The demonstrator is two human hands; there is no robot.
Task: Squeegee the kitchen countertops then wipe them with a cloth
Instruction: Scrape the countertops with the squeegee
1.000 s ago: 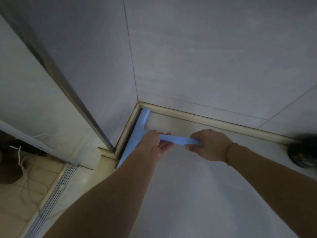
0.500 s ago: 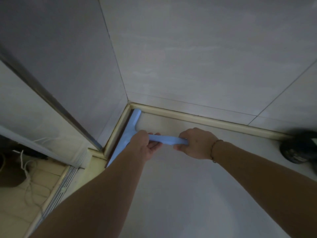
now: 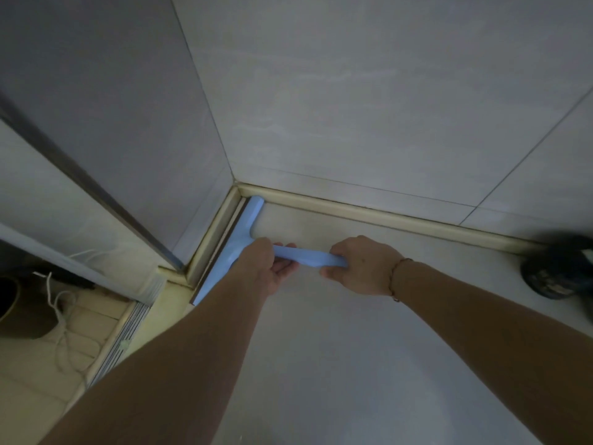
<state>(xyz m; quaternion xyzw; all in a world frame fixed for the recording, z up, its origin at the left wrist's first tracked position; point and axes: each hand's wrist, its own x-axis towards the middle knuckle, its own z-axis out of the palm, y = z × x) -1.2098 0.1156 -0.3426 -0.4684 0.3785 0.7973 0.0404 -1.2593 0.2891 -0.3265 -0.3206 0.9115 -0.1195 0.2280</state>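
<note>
Both my hands grip the blue squeegee (image 3: 239,244) handle, left (image 3: 266,268) near the blade, right (image 3: 359,268) at the end; blade sits on counter (image 3: 353,364) against left wall edge, frame centre-left

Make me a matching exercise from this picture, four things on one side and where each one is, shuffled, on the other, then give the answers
Things:
1. light blue plastic squeegee
2. left hand
3. right hand
4. dark round object

Places:
A. gripping the handle's end
B. far right on the pale countertop
C. blade along the left wall trim
D. holding the handle near the blade

Pairs: 1-C, 2-D, 3-A, 4-B
</note>
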